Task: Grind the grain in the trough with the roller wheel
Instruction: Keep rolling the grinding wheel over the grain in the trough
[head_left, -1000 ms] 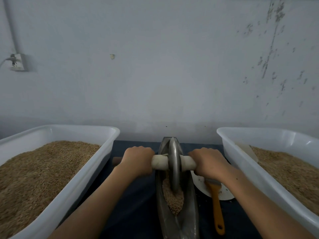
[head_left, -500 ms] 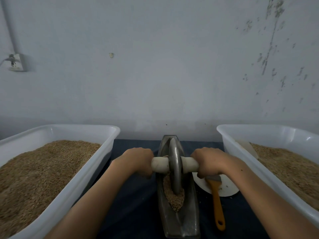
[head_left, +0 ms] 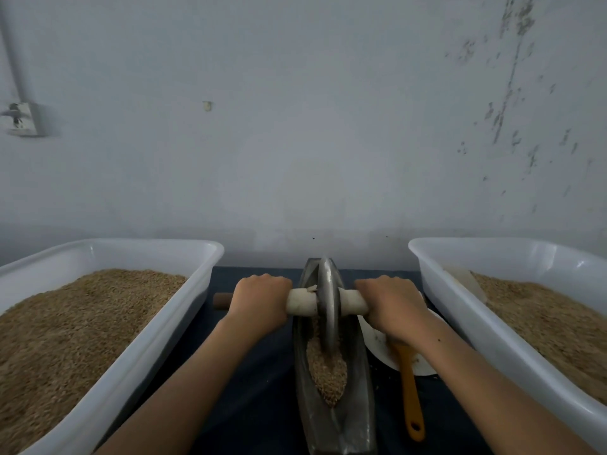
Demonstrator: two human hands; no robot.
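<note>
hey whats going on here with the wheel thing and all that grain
A person is grinding grain in a narrow metal trough. The left hand and right hand each grip one end of the roller wheel handle, with the wheel standing in the trough's far half. White tubs of grain sit on both sides.

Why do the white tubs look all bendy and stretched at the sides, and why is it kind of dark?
In the head view, the wide lens stretches the edges, so the left tub and right tub splay outward; the light is dim and flat, with a small glint on the right tub's wall; the wall socket looks smeared; the hands look sharp.
</note>
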